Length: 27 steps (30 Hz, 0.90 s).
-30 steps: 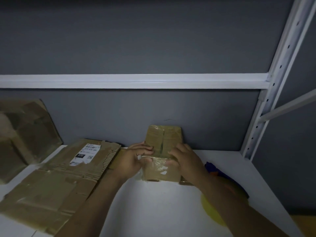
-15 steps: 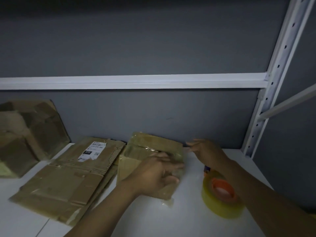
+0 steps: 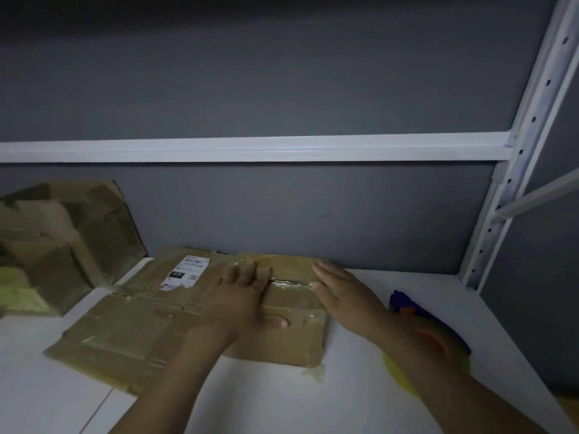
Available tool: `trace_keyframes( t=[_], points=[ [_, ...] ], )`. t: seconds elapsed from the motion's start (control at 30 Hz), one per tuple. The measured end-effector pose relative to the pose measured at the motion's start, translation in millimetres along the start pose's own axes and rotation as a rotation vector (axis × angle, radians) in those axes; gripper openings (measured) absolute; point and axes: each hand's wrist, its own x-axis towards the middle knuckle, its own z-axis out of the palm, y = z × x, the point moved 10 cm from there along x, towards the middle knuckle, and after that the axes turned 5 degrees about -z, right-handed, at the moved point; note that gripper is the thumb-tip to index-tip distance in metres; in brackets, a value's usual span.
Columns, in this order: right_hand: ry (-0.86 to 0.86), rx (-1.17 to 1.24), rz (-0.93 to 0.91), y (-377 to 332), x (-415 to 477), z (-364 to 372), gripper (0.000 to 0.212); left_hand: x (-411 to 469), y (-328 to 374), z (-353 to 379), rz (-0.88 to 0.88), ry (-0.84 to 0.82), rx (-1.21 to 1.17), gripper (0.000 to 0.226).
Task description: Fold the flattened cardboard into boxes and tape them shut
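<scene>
A small brown cardboard box, taped with clear tape, lies on the white shelf near the back wall. My left hand presses flat on its top with straight fingers. My right hand has its fingers straight against the box's right side. A yellow tape roll with an orange core lies to the right, mostly hidden under my right forearm. A flattened cardboard sheet with a white shipping label lies left of the box, partly under it.
Folded cardboard boxes stand at the far left against the grey wall. A white perforated shelf post rises at the right. A dark blue object lies behind the tape roll.
The box has been laid down flatter against the back wall. My left hand moved onto its top, and my right hand came back from the wall to the box's right side.
</scene>
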Motion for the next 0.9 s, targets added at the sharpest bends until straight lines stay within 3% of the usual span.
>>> trace_keyframes(
  t=[0.13, 0.27, 0.4, 0.6, 0.77, 0.83, 0.9],
  points=[
    [-0.116, -0.318, -0.035, -19, 4, 12, 0.055, -11, 37, -20, 0.167, 0.214, 0.083, 0.11],
    [-0.259, -0.35, -0.082, -26, 0, 26, 0.052, -3, 37, 5, 0.212, 0.093, -0.005, 0.13],
    [-0.271, -0.333, -0.073, -21, -5, 22, 0.051, 0, 32, 5, 0.176, 0.028, -0.037, 0.112],
    [-0.121, 0.037, 0.108, 11, -20, 11, 0.046, 1, 9, 8, 0.059, 0.022, -0.333, 0.127],
    [0.061, 0.32, 0.215, 15, -28, 9, 0.057, -2, -4, 15, -0.062, 0.001, -0.56, 0.137],
    [0.127, 0.46, 0.265, 18, -34, 10, 0.059, -9, -12, 16, -0.081, 0.023, -0.705, 0.124],
    [0.164, 0.549, 0.307, 21, -39, 13, 0.062, -17, -17, 13, -0.078, 0.091, -0.87, 0.085]
  ],
)
